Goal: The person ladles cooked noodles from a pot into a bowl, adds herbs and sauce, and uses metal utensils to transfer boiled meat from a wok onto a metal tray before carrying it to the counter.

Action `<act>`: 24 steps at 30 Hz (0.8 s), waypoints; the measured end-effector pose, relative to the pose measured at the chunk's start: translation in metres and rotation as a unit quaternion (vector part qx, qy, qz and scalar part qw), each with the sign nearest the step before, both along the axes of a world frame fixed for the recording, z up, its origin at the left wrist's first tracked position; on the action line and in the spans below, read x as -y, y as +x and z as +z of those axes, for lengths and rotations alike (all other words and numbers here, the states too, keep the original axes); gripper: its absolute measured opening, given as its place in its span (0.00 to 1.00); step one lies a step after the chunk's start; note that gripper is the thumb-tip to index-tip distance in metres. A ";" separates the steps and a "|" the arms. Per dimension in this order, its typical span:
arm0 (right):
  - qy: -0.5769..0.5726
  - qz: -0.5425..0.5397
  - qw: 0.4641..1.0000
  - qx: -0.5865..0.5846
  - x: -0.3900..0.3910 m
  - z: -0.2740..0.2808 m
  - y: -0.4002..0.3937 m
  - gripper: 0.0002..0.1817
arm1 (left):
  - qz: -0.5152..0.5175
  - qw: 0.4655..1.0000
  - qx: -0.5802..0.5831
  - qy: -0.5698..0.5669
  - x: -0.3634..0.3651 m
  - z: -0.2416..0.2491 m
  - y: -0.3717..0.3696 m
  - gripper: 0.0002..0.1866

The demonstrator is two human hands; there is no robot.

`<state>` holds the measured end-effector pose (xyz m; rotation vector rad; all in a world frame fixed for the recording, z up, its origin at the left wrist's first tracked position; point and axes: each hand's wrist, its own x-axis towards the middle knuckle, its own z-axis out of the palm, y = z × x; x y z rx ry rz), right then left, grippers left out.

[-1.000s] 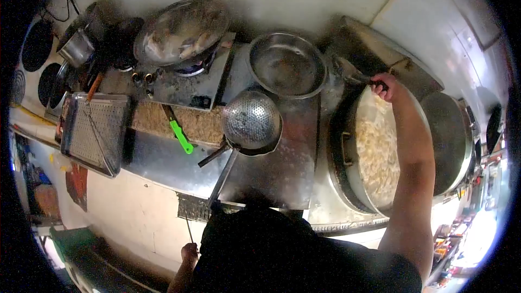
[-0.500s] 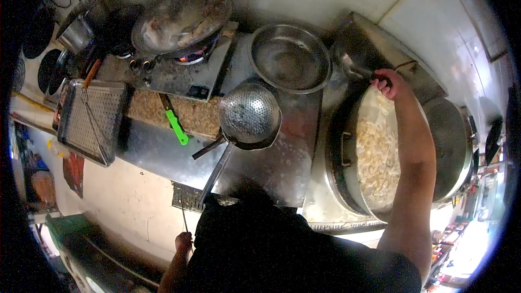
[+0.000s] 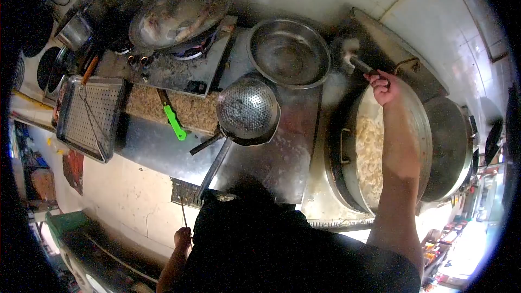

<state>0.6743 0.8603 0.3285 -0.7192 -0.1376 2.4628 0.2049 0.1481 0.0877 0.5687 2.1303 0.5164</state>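
Note:
My right hand [image 3: 382, 88] is closed around the dark handle of a metal utensil [image 3: 359, 64]. Its far end points up and left, blurred against the dark corner, so its kind does not show. Below that hand and forearm stands a big pot [image 3: 347, 179] of pale, bubbling food [image 3: 370, 157]; the arm crosses over it. Low at the left, my left hand [image 3: 183, 237] is closed on a thin dark rod [image 3: 183, 214] that sticks upward beside my dark clothing. The rod's lower part is hidden by the hand.
A perforated strainer [image 3: 247, 106] rests on a pan on the steel counter [image 3: 163, 154], near a green-handled knife [image 3: 173, 122]. Behind are a wide metal basin [image 3: 290, 54] and a wok [image 3: 182, 16] over a burner. A perforated tray [image 3: 89, 116] stands left.
My right hand has shifted slightly left and down with the utensil, whose end has swung upward. The right forearm has moved left over the pot. My left hand is almost still.

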 end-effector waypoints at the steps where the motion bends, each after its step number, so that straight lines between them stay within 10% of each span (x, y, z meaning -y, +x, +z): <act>1: 0.005 -0.009 0.999 -0.036 0.006 -0.001 0.000 0.27 | 0.019 1.000 0.002 0.005 -0.003 0.004 0.001 0.11; 14: 0.049 -0.117 0.976 -0.175 0.062 -0.005 -0.004 0.29 | -0.014 1.000 0.014 -0.008 0.011 -0.024 -0.012 0.10; 24: 0.242 -0.063 0.962 0.107 0.159 0.044 -0.084 0.22 | -0.062 0.998 -0.012 -0.007 0.012 -0.008 -0.021 0.10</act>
